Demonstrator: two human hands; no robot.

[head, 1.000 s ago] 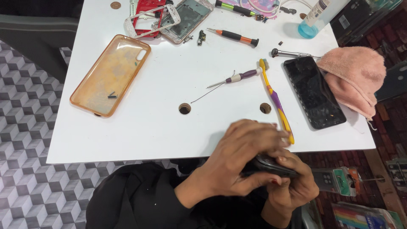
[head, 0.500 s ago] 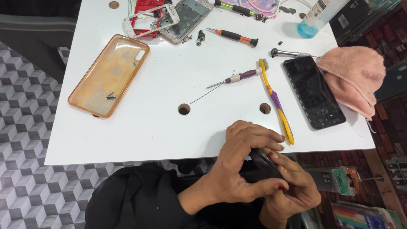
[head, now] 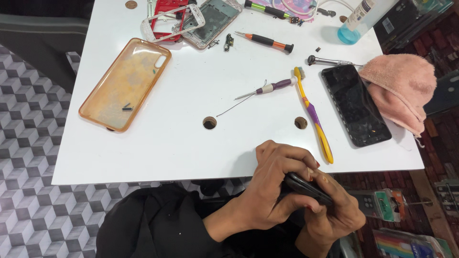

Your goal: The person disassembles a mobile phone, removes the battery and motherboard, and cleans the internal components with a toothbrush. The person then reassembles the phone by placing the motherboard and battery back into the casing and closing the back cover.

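Both my hands hold a small dark phone just below the white table's front edge. My left hand wraps over its top with curled fingers. From underneath on the right, my right hand supports it, thumb on the phone's edge. Just beyond my hands, a yellow and purple toothbrush lies on the table. To its right a black phone screen lies flat.
An orange transparent phone case lies at the left. Phone frames, a purple-handled pick, an orange and black screwdriver, a blue liquid bottle and a pink cloth sit further back. Two round holes pierce the tabletop.
My hands have drawn slightly back from the table edge toward my body while keeping hold of the dark phone, and my fingers have shifted on it.
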